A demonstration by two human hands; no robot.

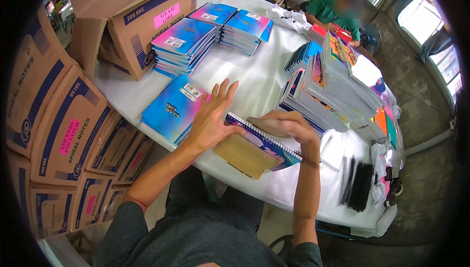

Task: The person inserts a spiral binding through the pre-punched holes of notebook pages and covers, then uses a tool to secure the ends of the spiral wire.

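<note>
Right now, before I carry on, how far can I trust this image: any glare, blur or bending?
Head view: the window is blown out, and the white tablecloth has bright glare patches; the co-worker is smeared around the head; the fisheye curves the stacked cartons and blackens the picture's rim; the left hand looks fairly sharp.

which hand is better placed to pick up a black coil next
Probably the right hand: it is nearer the black coils, which lie on that side. The left hand is farther off, with the right forearm between.
</note>
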